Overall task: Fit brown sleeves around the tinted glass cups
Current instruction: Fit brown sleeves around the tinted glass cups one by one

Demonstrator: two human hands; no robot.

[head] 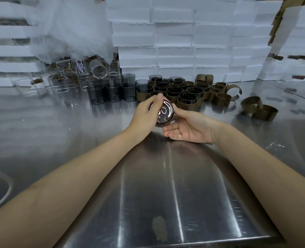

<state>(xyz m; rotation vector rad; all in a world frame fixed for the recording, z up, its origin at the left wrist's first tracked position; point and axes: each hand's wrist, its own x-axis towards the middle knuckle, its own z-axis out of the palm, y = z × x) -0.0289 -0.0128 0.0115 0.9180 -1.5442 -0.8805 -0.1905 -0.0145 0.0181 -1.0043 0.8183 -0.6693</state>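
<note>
— What's unclear?
— Whether a sleeve wraps the tinted glass cup (164, 111); its base faces us.
— The hands?
— Left hand (146, 111) curls around it. Right hand (191, 127), palm up, fingers nearly straight, touches it underneath. Beyond the fingertips stand sleeved cups (187, 102).

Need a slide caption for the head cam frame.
Left hand grips a tinted glass cup, base toward camera, right hand touching it; sleeved cups, bare cups and loose brown sleeves behind.
</note>
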